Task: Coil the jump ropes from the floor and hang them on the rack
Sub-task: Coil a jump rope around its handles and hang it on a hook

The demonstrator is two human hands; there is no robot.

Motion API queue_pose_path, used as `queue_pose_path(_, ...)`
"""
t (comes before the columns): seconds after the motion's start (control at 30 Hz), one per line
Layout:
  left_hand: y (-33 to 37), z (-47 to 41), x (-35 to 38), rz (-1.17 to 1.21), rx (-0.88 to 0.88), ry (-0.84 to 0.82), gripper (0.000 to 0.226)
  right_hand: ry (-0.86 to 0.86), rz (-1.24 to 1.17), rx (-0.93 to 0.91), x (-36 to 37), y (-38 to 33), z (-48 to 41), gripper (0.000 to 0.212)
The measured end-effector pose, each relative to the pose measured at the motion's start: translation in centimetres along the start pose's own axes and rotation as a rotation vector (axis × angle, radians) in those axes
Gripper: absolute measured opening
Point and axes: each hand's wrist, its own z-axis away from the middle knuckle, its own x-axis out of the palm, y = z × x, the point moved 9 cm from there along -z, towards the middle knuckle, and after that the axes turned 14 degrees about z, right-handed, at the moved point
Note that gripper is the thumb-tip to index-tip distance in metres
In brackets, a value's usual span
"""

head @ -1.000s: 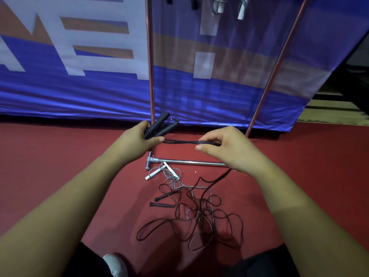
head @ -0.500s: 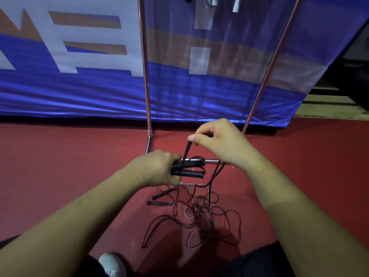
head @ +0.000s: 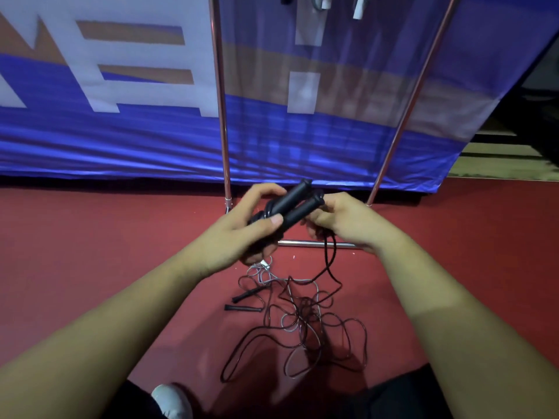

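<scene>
1. Gripping 2 black handles [head: 298,204] side by side in left hand [head: 242,234], fingers curled round them.
2. Aiming long axis up and right, tips just beside right hand [head: 348,222].
3. Pinching black cord [head: 329,258] in curled right fingers, under those tips.
4. Trailing down to tangle of ropes [head: 302,322] on floor [head: 121,252], before rack [head: 222,116].
5. Probably winding next, with nearer right hand.

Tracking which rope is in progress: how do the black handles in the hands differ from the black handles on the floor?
The held handles sit side by side in the left hand, their cord pinched by the right hand; the floor handles lie apart, untouched. The held handles look thicker, the floor handles slimmer. Both pairs are black.
</scene>
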Motion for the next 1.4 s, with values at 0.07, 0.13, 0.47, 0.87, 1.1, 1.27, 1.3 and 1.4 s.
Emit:
queue_pose_path(0.07,0.5,-0.1,-0.3,0.019,0.026,0.045,0.039,-0.016,-0.033,-0.005,0.4,-0.2,0.1,0.026)
queue_pose_path(0.13,0.7,-0.1,-0.8,0.032,0.033,0.091,0.033,-0.041,-0.060,-0.004,0.8,-0.2,0.1,0.027)
queue_pose_path(0.47,1.6,-0.5,-3.6,0.219,0.012,0.289,0.028,-0.034,0.025,0.044,-0.1,0.0,0.7,0.009)
queue_pose_path(0.87,1.8,0.0,-6.5,0.006,-0.010,0.415,0.017,-0.082,0.008,0.071,0.6,-0.7,1.3,0.017)
queue_pose_path(1.1,1.1,0.2,-6.8,0.118,-0.068,0.362,0.013,0.012,0.064,0.121,0.6,0.0,0.9,0.022)
queue_pose_path(1.27,1.1,0.2,-7.4,0.204,-0.064,0.427,0.002,0.024,0.205,-0.024,0.9,-2.0,1.1,0.024)
queue_pose_path(1.3,1.0,0.1,-7.4,0.204,-0.059,0.427,0.007,0.032,0.227,-0.037,0.8,-2.0,1.1,0.023)
queue_pose_path(1.4,1.1,-0.1,-7.1,0.171,-0.044,0.388,0.027,0.043,0.189,-0.013,0.6,-1.5,0.9,0.022)
